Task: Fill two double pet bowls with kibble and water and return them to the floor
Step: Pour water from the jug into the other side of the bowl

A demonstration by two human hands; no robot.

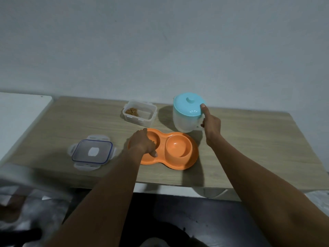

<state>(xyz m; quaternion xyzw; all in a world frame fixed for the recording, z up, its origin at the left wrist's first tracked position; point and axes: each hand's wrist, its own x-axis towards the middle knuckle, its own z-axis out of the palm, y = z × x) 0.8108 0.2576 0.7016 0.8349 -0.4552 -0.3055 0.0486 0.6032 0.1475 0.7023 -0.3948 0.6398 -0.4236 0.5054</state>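
Note:
An orange double pet bowl [179, 150] lies on the wooden table [249, 139]. My left hand [144, 142] covers its left cup, fingers curled over the far rim and thumb on the near rim. Its right cup looks dry and holds nothing. My right hand [211, 124] grips the handle of a white jug with a light blue lid [187, 111], thumb pressed on the lid's edge. The jug stands just behind the bowl. A clear kibble container [139, 113] with a little brown kibble stands behind the bowl at the left.
The container's lid [92, 151], clear with a blue seal, lies flat at the table's front left. A white surface [19, 114] adjoins the table on the left. The wall rises right behind the table. Blurred grey and white things lie low at the left.

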